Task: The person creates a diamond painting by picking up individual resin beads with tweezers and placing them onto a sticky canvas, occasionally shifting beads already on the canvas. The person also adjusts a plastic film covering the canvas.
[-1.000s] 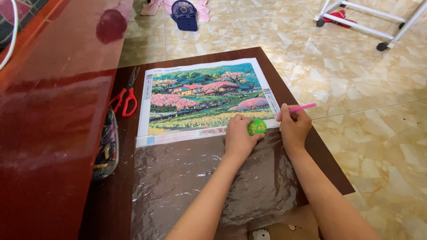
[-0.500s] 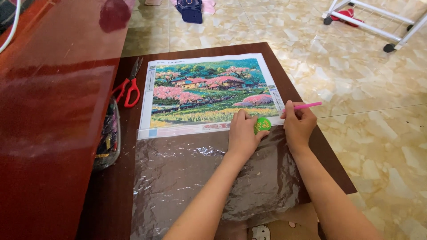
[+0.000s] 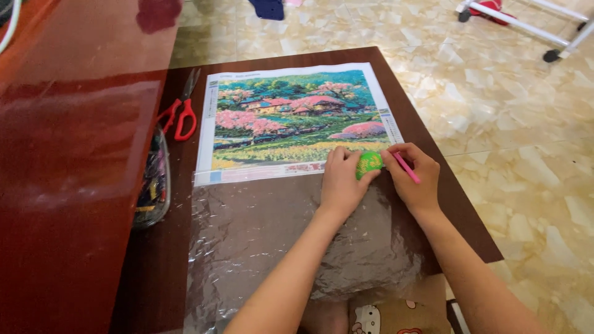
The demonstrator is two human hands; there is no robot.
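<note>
A colourful landscape picture canvas [image 3: 291, 120] lies on a dark brown board [image 3: 433, 148]. At its lower right corner sits a small round green tray [image 3: 369, 163] with light specks in it. My left hand [image 3: 339, 184] rests beside the tray, thumb and fingers touching its left side. My right hand [image 3: 416, 179] holds a thin pink pen [image 3: 406, 167], its tip pointing toward the tray's right edge. A crinkled clear plastic sheet [image 3: 272, 241] covers the board below the picture, under both forearms.
Red-handled scissors [image 3: 181, 111] lie left of the picture. A clear container of small packets [image 3: 151, 179] stands by the glossy red-brown furniture surface [image 3: 74, 154] on the left. Marbled floor tiles [image 3: 532, 136] lie to the right, with a white wheeled rack [image 3: 544, 25] far right.
My right hand has turned the pink pen from pointing outward to the right to pointing down at the green tray. The view has tilted down slightly.
</note>
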